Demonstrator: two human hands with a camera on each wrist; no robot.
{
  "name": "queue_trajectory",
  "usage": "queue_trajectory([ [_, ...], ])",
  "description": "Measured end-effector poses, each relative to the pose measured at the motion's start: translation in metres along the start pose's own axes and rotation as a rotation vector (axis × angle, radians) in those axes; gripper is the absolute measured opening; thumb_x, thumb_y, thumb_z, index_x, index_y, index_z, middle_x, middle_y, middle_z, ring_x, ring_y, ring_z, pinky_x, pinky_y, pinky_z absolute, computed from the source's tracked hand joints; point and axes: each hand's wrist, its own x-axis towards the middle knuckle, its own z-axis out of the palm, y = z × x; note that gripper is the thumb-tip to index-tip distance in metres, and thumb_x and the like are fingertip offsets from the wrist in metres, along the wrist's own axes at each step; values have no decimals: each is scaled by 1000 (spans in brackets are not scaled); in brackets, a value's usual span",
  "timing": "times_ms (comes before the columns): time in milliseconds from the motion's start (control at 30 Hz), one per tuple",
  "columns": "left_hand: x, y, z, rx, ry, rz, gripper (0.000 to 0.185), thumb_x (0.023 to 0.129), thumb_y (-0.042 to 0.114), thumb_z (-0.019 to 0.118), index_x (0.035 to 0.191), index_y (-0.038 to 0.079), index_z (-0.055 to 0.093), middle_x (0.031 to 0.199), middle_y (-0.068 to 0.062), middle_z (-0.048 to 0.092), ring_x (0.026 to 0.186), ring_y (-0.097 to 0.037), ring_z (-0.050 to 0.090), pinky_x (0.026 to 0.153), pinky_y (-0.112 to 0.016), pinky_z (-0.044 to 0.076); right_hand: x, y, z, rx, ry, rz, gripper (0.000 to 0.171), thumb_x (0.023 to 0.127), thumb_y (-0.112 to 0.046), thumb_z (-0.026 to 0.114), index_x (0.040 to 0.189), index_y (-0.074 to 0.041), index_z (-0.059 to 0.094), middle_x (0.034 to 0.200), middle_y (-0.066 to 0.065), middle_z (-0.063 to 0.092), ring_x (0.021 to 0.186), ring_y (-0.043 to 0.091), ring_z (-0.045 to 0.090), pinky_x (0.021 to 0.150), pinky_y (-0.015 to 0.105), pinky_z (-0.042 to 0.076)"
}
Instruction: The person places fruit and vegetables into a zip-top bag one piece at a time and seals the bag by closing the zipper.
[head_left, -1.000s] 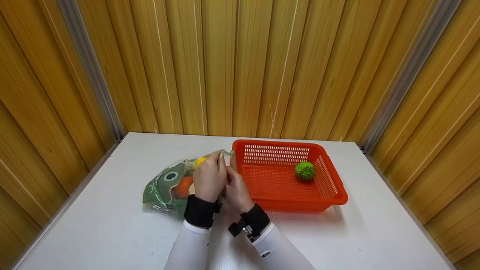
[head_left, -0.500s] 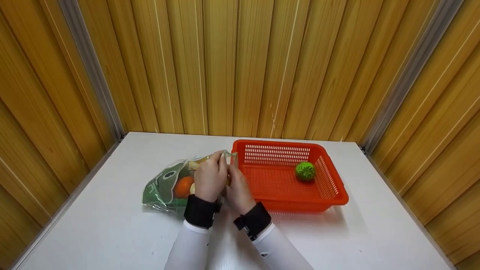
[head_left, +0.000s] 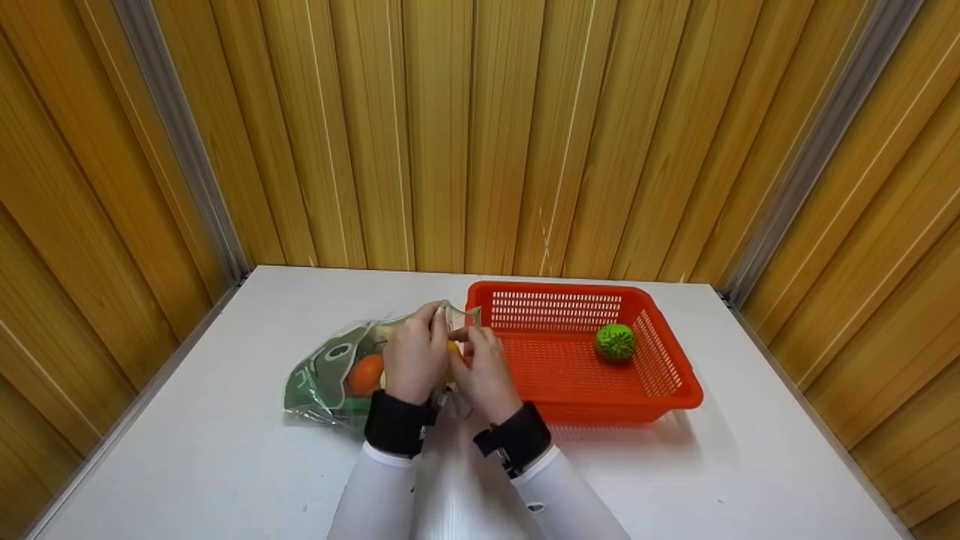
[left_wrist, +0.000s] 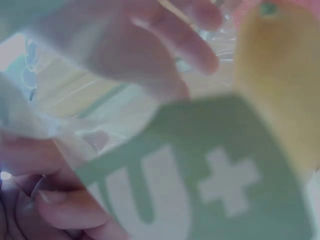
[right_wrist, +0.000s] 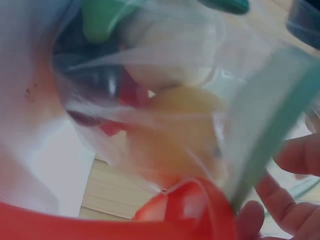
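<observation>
A green and clear plastic bag (head_left: 322, 382) lies bulging on the table, with an orange-red round item (head_left: 366, 375) showing through it. My left hand (head_left: 415, 356) grips the bag's edge beside its mouth. At that opening is my right hand (head_left: 487, 375), fingers bent, a bit of yellow between the two hands. I cannot tell whether the right fingers hold anything. Through the film in the right wrist view show a yellow fruit (right_wrist: 175, 130), a dark purple item (right_wrist: 90, 65) and a pale round one (right_wrist: 170, 50). Printed letters and a plus cover a bag flap (left_wrist: 200, 190) in the left wrist view.
Right of the bag stands a red plastic basket (head_left: 562, 412) with slotted walls, its left side close to my right hand. A bumpy green ball (head_left: 615, 343) lies inside it. Wood-patterned panels (head_left: 495, 150) enclose the white table (head_left: 225, 450).
My right hand has shifted slightly right, and its fingers show more at the bag's mouth. The yellow seen inside the bag now shows between the hands. My left hand keeps its grip.
</observation>
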Motion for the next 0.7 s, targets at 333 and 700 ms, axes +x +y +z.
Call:
queue_trajectory([
  [333, 1, -4, 1, -6, 15, -17, 26, 103, 16, 59, 113, 0, 76, 105, -19, 78, 88, -38, 75, 75, -53, 58, 5, -6, -41, 185, 50, 60, 11, 100, -9, 64, 108, -4, 69, 110, 14, 67, 98, 28, 62, 89, 39, 49],
  [700, 2, -4, -1, -18, -1, -37, 28, 103, 17, 57, 116, 0, 76, 108, -19, 78, 94, -37, 75, 80, -53, 58, 38, 10, -101, 99, 13, 134, 19, 100, -11, 63, 117, -3, 67, 115, 15, 68, 100, 29, 61, 83, 33, 47],
])
